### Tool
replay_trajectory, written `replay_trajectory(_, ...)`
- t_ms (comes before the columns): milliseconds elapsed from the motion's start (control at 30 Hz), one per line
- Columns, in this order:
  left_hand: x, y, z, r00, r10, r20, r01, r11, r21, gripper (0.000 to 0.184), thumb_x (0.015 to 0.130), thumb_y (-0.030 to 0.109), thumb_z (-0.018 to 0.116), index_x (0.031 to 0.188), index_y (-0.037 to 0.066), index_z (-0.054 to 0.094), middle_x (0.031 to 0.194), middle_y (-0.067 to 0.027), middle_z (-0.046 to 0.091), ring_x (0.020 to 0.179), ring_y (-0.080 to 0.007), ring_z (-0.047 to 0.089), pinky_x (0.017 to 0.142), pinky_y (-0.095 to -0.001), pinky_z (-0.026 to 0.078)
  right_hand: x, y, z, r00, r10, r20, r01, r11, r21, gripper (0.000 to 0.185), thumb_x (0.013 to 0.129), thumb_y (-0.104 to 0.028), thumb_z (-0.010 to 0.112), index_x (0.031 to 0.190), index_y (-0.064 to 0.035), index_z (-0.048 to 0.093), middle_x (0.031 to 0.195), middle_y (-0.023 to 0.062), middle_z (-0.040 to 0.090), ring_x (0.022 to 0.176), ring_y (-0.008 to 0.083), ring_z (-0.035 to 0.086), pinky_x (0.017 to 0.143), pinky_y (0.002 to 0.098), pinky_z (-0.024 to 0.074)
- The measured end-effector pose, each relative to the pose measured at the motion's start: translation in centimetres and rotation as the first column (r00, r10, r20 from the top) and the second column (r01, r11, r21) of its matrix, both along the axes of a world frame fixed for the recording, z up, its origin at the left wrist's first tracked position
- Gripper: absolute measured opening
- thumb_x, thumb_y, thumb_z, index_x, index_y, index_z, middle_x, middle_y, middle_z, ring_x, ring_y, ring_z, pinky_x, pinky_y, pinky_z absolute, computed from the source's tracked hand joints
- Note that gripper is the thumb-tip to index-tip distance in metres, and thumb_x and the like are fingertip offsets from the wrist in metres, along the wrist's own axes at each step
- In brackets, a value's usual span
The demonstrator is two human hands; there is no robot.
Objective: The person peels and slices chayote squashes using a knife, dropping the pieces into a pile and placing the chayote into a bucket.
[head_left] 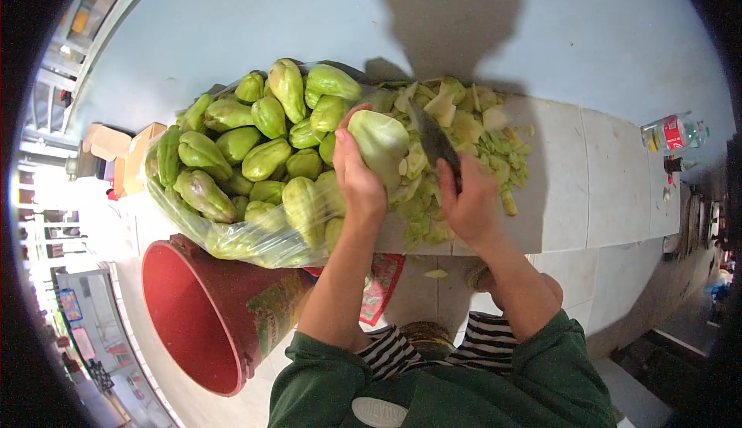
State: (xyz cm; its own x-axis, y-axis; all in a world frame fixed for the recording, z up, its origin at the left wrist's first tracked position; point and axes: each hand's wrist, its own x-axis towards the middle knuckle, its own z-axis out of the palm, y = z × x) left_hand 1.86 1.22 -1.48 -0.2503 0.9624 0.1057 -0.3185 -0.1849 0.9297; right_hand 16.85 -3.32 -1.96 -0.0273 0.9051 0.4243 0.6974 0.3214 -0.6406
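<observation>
My left hand (360, 167) is closed around a pale, peeled chayote (380, 140), held up above the tiled ledge. A knife (435, 136) with a dark, broad blade is gripped in my right hand (473, 198), its blade pointing up and to the left, close beside the chayote but apart from it. Behind and under the knife lies a heap of green peelings and pale chayote pieces (464, 128). To the left, a clear plastic bag (255, 242) is full of whole green chayotes (267, 159).
A red bucket (185, 316) lies tipped in front of the ledge (560, 173), below the bag. Plastic bottles (674, 134) stand at the far right end. Cardboard boxes (139, 146) are at the left. A blue-grey wall (603, 49) rises behind the ledge.
</observation>
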Motion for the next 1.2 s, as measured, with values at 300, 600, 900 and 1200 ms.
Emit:
replay_trajectory(300,-0.7,-0.3,1.4,0.906,-0.047,0.421,0.134,0.975,-0.179,0.055,0.102,0.044,0.021,0.123,0.002,0.049,0.105,-0.0161,0.062,0.091,-0.0256,0.062,0.077,-0.0411,0.054,1.2,0.2,1.4,1.000,-0.001,0.002,0.001,1.000,-0.026,0.016,0.089,-0.016,0.059,0.086,-0.0007,0.054,0.073,0.0211,0.057,0.069,0.0418,0.057,0.059,0.0474,0.0437)
replay_trajectory(600,-2.2,0.4,-0.4,0.970,-0.079,0.229,0.108,0.988,-0.114,0.057,0.101,0.047,0.023,0.125,0.002,0.049,0.114,-0.0172,0.060,0.101,-0.0306,0.061,0.084,-0.0463,0.052,2.4,2.2,0.0,0.946,-0.155,-0.283,0.087,0.967,-0.240,0.027,0.090,-0.024,0.063,0.089,0.0025,0.058,0.068,0.0112,0.058,0.061,0.0160,0.051,0.058,0.0320,0.0425)
replay_trajectory(900,-2.5,-0.1,1.2,0.835,-0.096,0.542,0.237,0.951,-0.198,0.057,0.101,0.047,0.024,0.124,0.001,0.050,0.110,-0.0127,0.061,0.100,-0.0258,0.061,0.080,-0.0438,0.053,2.6,1.5,0.5,0.953,0.153,-0.263,-0.227,0.933,-0.280,0.024,0.092,-0.024,0.062,0.086,-0.0007,0.059,0.059,0.0008,0.053,0.053,0.0099,0.047,0.051,0.0280,0.0397)
replay_trajectory(1200,-2.7,-0.2,1.1,0.887,-0.160,0.433,0.247,0.957,-0.152,0.055,0.102,0.044,0.025,0.123,-0.001,0.050,0.108,-0.0171,0.062,0.091,-0.0251,0.063,0.075,-0.0391,0.055,4.2,3.0,-0.1,0.965,-0.185,-0.186,0.114,0.934,-0.338,0.031,0.088,-0.027,0.062,0.092,0.0035,0.059,0.075,0.0220,0.062,0.067,0.0354,0.061,0.060,0.0420,0.0450)
